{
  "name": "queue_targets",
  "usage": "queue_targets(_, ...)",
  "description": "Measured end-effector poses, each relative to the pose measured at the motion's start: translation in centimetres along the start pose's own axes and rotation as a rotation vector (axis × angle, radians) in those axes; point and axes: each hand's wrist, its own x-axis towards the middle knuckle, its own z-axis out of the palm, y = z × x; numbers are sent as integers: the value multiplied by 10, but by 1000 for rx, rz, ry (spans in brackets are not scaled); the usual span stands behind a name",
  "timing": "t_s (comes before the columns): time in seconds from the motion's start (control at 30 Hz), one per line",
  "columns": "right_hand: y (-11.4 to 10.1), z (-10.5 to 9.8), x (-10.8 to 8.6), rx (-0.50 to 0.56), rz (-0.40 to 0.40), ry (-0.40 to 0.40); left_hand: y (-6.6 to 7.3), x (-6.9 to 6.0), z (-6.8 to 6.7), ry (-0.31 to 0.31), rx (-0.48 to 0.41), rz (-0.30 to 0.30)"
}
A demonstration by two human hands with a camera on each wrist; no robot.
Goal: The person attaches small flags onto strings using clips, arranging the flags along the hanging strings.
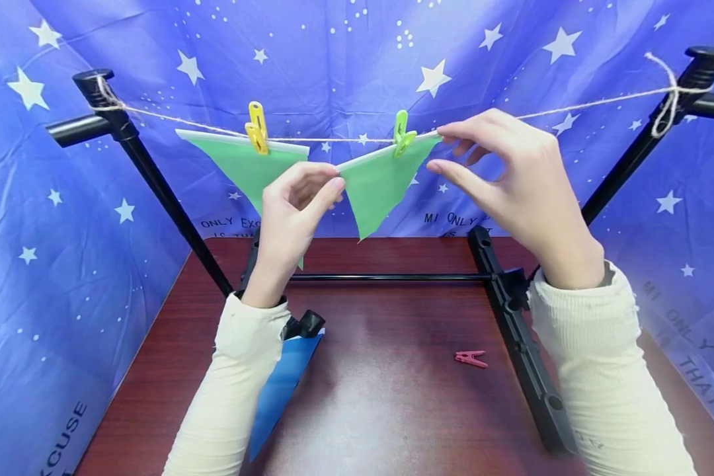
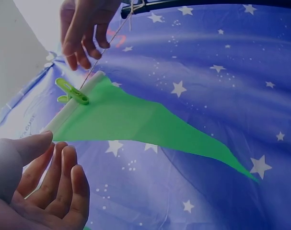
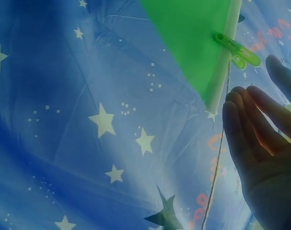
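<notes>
A green pennant (image 1: 376,185) with a white top edge hangs from the string (image 1: 357,139), fastened by a green clothespin (image 1: 401,135). My left hand (image 1: 294,218) pinches its left top corner between thumb and fingers; the left wrist view shows the thumb on the white edge (image 2: 66,115). By the right corner is my right hand (image 1: 512,172), thumb and fingers apart; in the right wrist view its fingers (image 3: 246,120) are clear of the pennant, beside the string. To the left hangs another green pennant (image 1: 232,155) under a yellow clothespin (image 1: 257,129), partly hidden behind my left hand.
Black poles (image 1: 166,198) at left and right hold the string's ends, standing on black feet (image 1: 512,337) joined by a thin bar (image 1: 393,277). On the brown table (image 1: 393,410) lie a red clothespin (image 1: 471,358) and a blue pennant (image 1: 282,383), partly under my left sleeve.
</notes>
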Motion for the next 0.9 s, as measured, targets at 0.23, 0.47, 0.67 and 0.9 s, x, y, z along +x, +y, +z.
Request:
queue_targets(0.23, 10, -3, -17, -15, -9, -3, -4, -9, -7, -3, 44, -3)
queue_targets(0.47, 21, -14, -37, -48, -22, 1, -13, -19, -21, -3, 77, -35)
queue_targets(0.67, 30, -13, -51, -27, 1, -15, -20, -31, -34, 9, 102, -67)
queue_targets(0.9, 41, -5, -77, -8, 71, -48, -31, -46, -48, 19, 169, -107)
